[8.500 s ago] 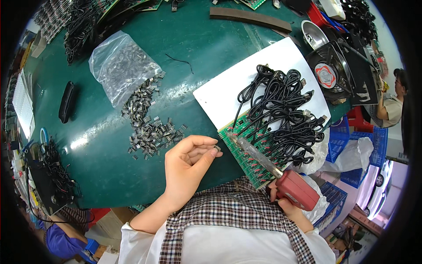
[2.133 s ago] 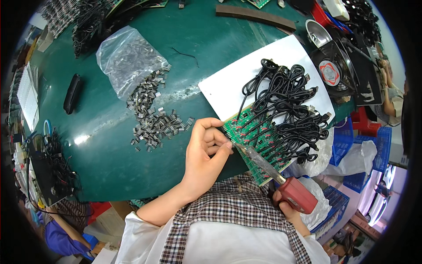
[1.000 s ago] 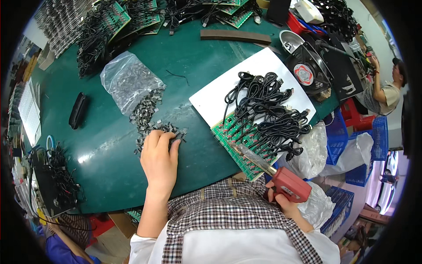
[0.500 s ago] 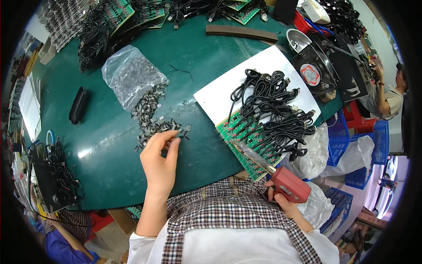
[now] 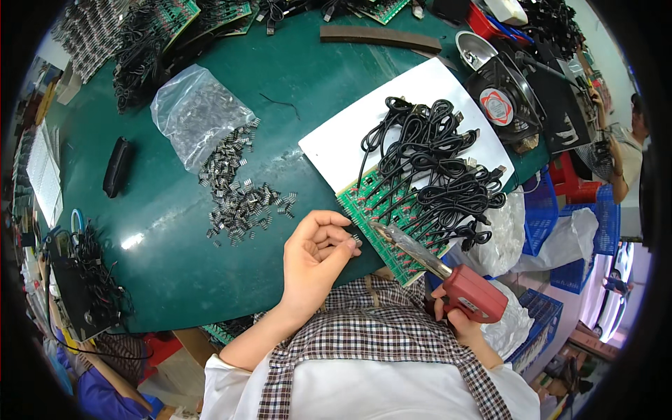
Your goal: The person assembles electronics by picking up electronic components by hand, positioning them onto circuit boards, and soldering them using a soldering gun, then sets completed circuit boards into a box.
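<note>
My left hand [image 5: 311, 259] is closed in a pinch beside the left edge of a green circuit board panel [image 5: 367, 227]. A small multi-pin connector [image 5: 357, 240] shows at its fingertips. In my right hand [image 5: 456, 322] is a soldering gun [image 5: 472, 294] with a red body, its metal tip resting over or on the board; whether it touches I cannot tell. Black USB cables [image 5: 434, 161], bundled in loops, run from the board across a white sheet [image 5: 336, 143]. A loose pile of the same small connectors [image 5: 238, 203] spills from a clear plastic bag [image 5: 199, 115] on the green table.
A black fan [image 5: 497, 105] and a metal bowl [image 5: 474, 50] stand at the back right. A dark bar [image 5: 378, 38] lies at the back. More boards with cables [image 5: 150, 45] are stacked at the far left. A black pouch [image 5: 117, 166] lies left. Another person [image 5: 626, 150] sits at right.
My left hand has moved from the connector pile right to the board's edge, carrying a small connector. My right hand with the soldering gun has shifted slightly right. The view has tilted a little.
</note>
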Motion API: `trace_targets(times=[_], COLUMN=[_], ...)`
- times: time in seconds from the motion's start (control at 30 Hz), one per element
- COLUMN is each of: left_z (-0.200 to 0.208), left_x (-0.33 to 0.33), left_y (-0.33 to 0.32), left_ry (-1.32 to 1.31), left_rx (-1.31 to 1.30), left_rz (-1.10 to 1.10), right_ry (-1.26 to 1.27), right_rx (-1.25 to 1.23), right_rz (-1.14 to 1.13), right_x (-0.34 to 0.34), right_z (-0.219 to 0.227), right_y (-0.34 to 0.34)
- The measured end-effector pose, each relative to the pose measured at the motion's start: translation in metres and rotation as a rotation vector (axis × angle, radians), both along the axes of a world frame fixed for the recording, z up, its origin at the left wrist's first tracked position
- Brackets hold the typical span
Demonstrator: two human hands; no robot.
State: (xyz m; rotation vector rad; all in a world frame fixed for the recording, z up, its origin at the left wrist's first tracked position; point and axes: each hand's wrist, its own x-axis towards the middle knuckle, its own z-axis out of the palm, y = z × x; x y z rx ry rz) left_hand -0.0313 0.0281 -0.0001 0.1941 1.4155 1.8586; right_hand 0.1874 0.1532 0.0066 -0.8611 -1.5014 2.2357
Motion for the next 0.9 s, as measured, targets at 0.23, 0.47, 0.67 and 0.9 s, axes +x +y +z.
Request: trace_targets(times=[0.23, 0.47, 0.67, 0.9], left_z=[-0.007, -0.006, -0.007, -0.008], left_x=[0.009, 0.011, 0.011, 0.012], left_y=[0.014, 0.014, 0.014, 0.015], left_ry=[0.099, 0.091, 0.129, 0.134], left_rx=[0.015, -0.008, 0.006, 0.003], left_rz=[0.054, 0.084, 0.068, 0.077], right_ry=[-0.031, -0.042, -0.06, -0.093], right_rx=[-0.03, -0.049, -0.078, -0.002], right_rz=[0.021, 0.032, 0.102, 0.046], right_x=[0.004, 0.002, 0.006, 0.01], right_z=[0.005, 0.003, -0.002, -0.01], right_y=[0.003, 0.002, 0.005, 0.002])
